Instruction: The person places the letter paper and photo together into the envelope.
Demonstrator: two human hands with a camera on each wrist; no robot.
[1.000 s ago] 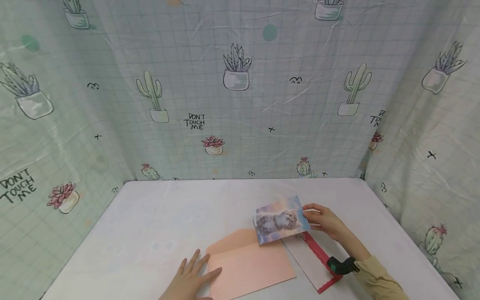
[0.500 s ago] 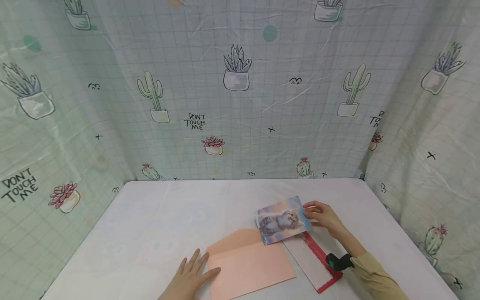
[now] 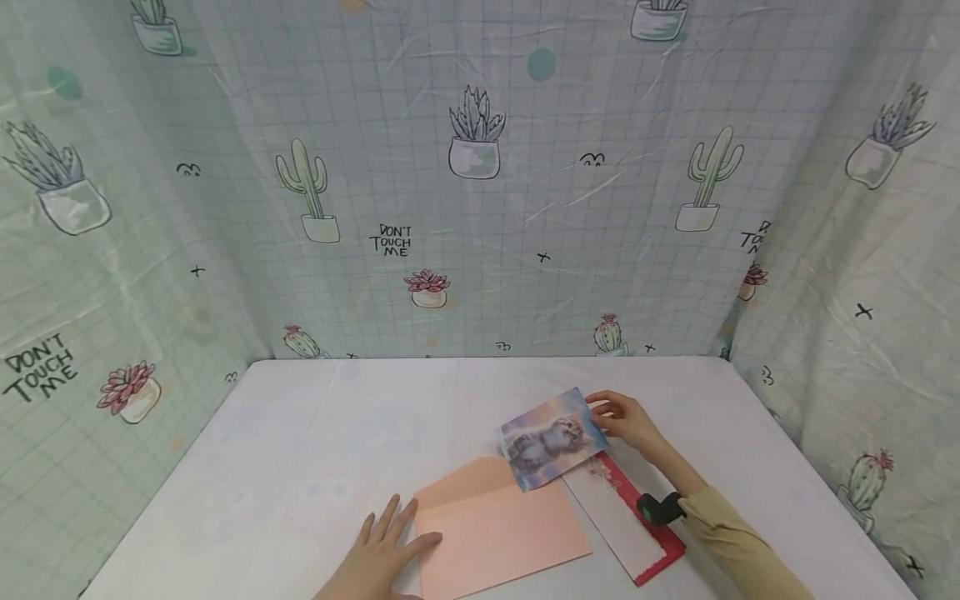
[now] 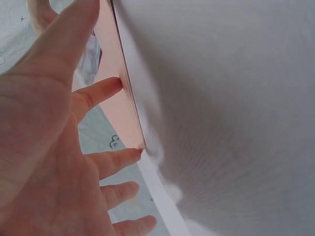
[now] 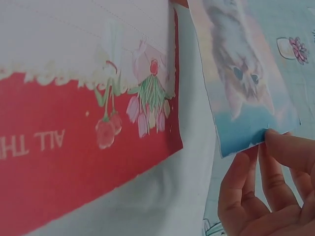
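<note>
My right hand point(image 3: 626, 425) pinches the right edge of a card with a kitten picture point(image 3: 551, 442), thumb on the printed face and fingers behind. In the right wrist view the kitten card point(image 5: 246, 98) hangs tilted, apart from the red-bordered sheet. From the head view it overlaps the flap of a peach envelope point(image 3: 498, 542). My left hand point(image 3: 382, 550) lies with spread, straight fingers at the envelope's left edge. In the left wrist view two fingertips touch the edge of the envelope point(image 4: 118, 110).
A white sheet with a red border point(image 3: 667, 554) and printed flowers lies right of the envelope, partly under the kitten card in the head view. The white table point(image 3: 300, 433) is enclosed by a cactus-print cloth point(image 3: 510, 217) at the back and sides.
My right hand has moved left and slightly away with the kitten card, which has turned a little. More of the red-bordered sheet shows. My left hand and the envelope stay in place.
</note>
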